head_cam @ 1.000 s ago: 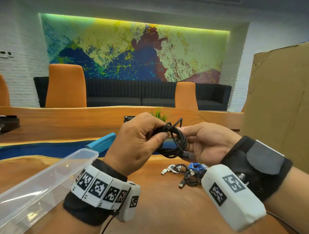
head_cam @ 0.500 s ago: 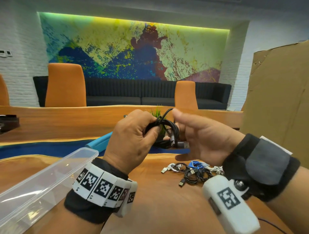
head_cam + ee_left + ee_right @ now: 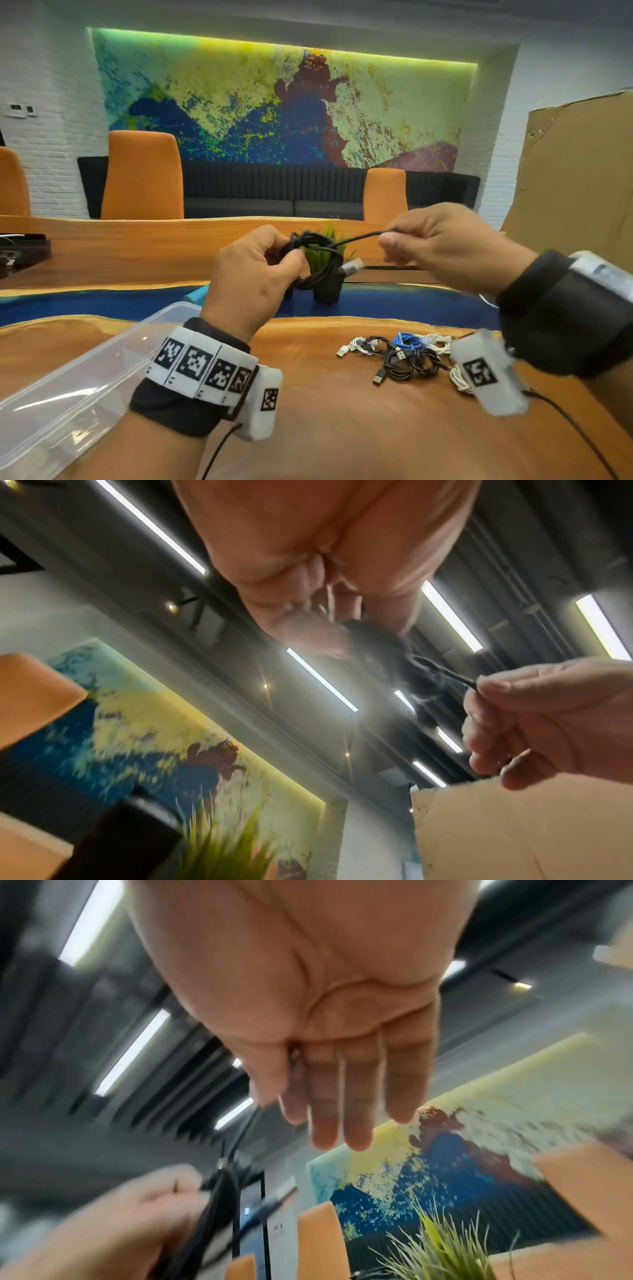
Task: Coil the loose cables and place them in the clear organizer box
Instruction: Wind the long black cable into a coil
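This looks like an office meeting room or lounge. A long wooden bench (image 3: pixel 102 253) with a blue strip stands before orange chairs (image 3: pixel 142 174), a dark sofa (image 3: pixel 274 192) and a large colourful wall painting (image 3: pixel 274 102); the white brick walls and ceiling strip lights (image 3: pixel 322 680) fit this.

— Where does the box (image 3: pixel 78 383) sit?
— On the counter (image 3: pixel 325 428), at the near left, just left of the left hand (image 3: pixel 250 284).
— And the cable (image 3: pixel 318 260)?
— Above the counter, between the two hands: its coil is in the left hand, one end runs right to the right hand (image 3: pixel 445 250).
— The pile of cables (image 3: pixel 400 356)?
— On the counter at the right, below the right hand, well apart from the box.
— Anything behind?
— A potted plant (image 3: pixel 325 274) stands on the counter behind the coil; chairs (image 3: pixel 142 174) and a sofa (image 3: pixel 274 192) lie beyond, and cardboard (image 3: pixel 579 178) stands at the far right.
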Action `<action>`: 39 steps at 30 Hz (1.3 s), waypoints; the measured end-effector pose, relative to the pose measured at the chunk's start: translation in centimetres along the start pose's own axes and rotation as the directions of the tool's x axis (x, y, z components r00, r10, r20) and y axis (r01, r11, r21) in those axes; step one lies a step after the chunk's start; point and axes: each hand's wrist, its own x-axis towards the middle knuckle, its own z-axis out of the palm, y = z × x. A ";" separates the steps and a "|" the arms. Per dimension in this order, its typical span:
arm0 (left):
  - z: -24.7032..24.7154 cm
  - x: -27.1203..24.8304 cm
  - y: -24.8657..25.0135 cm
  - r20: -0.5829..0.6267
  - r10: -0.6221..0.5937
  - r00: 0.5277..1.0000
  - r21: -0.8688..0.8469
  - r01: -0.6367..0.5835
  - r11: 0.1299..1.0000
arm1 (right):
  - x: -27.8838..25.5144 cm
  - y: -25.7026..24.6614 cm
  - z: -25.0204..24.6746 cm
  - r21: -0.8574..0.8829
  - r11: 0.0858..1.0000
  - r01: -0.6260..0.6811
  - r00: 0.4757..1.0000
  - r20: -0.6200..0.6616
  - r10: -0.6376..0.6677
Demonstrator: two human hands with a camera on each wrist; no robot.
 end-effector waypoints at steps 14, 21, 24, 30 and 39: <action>1.7 -1.4 1.9 0.422 0.180 0.888 0.095 -0.241 0.966 | 1.2 -1.2 1.0 -0.049 0.984 0.170 0.972 -0.159 -0.176; 1.4 -1.3 1.8 0.394 0.234 0.889 -0.216 -0.158 0.963 | 0.1 1.3 2.3 -0.046 0.995 0.093 0.996 0.011 -0.093; 1.8 -1.6 2.3 0.366 0.170 0.915 -0.401 -0.010 0.916 | -0.3 0.8 3.1 0.255 0.967 -0.004 0.999 0.037 -0.006; 2.0 -1.5 2.1 0.312 0.220 0.924 -0.340 -0.108 0.934 | -1.2 -0.3 4.4 0.648 0.700 -0.300 0.952 0.255 0.171; 2.6 -1.6 1.7 0.276 0.339 0.900 -0.173 -0.300 0.938 | -1.3 1.1 4.4 0.777 0.289 -0.559 0.827 0.498 0.261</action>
